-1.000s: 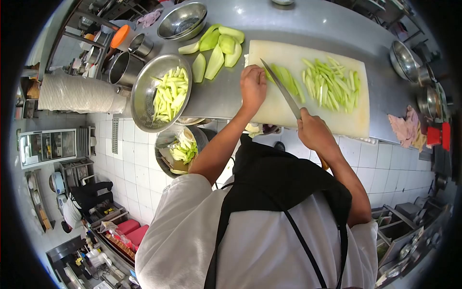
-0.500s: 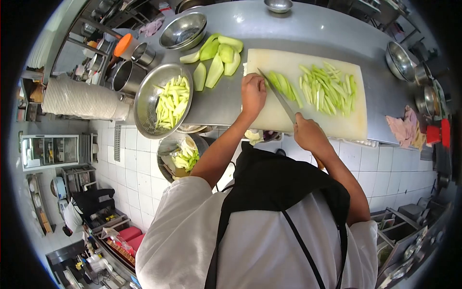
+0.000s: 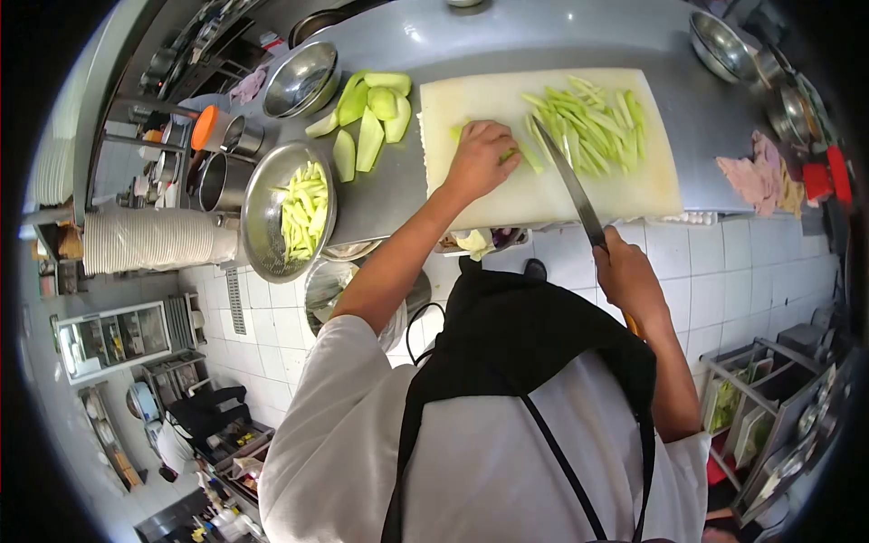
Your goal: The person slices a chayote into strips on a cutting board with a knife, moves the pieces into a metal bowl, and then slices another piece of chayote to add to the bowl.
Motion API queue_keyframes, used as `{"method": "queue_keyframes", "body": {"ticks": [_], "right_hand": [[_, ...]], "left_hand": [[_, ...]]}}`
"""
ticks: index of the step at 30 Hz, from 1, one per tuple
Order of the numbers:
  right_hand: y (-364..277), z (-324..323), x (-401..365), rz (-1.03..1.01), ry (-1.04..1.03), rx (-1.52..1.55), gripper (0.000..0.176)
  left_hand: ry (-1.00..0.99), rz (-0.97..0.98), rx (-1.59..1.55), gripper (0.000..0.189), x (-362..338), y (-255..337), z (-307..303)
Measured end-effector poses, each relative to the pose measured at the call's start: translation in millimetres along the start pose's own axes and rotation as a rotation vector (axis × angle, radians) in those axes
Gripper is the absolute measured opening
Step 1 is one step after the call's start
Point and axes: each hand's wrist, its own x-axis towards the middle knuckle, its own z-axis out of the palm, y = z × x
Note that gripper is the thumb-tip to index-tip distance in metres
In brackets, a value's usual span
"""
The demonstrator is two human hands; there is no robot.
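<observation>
My right hand (image 3: pixel 630 279) is wrapped round the handle of a long kitchen knife (image 3: pixel 577 188). The blade points away from me, its tip at the left side of a heap of cut green vegetable strips (image 3: pixel 593 127) on the white cutting board (image 3: pixel 453 98). My left hand (image 3: pixel 484 161) lies on the board's left half, fingers curled over pale green vegetable slices (image 3: pixel 530 161) that it mostly hides. Left of the board are several larger peeled green pieces (image 3: pixel 369 138). A perforated steel colander (image 3: pixel 258 222) at the table's left edge holds more cut strips (image 3: pixel 304 213).
A steel bowl (image 3: pixel 303 80) stands at the back left, near metal pots (image 3: pixel 224 181) and stacked white plates (image 3: pixel 149 242). Pink cloths (image 3: pixel 753 172) and steel bowls (image 3: pixel 721 45) lie to the right. Below the table edge is a bin (image 3: pixel 324 288).
The knife has moved right, away from my left hand, towards the cut strips. My left hand now covers the slices instead of resting beside them. The whole view has shifted somewhat.
</observation>
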Motion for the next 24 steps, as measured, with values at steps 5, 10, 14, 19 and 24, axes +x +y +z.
{"method": "queue_keyframes", "body": {"ticks": [5, 10, 14, 19, 24], "right_hand": [[4, 7, -7, -0.022, -0.026, -0.052, 0.021], [9, 10, -1, -0.05, -0.018, -0.112, 0.021], [10, 4, 2, -0.065, -0.022, -0.18, 0.021], [10, -8, 10, -0.101, -0.038, -0.295, 0.02], [6, -19, 13, -0.101, -0.082, -0.328, 0.021]], "left_hand": [[0.029, -0.001, 0.015, 0.015, -3, 5, 5], [0.052, -0.019, 0.019, 0.015, -2, 8, 8], [0.043, -0.03, 0.042, 0.014, -1, 11, 8], [0.043, -0.033, 0.047, 0.014, -3, 13, 10], [0.043, -0.051, 0.066, 0.014, -4, 14, 12]]}}
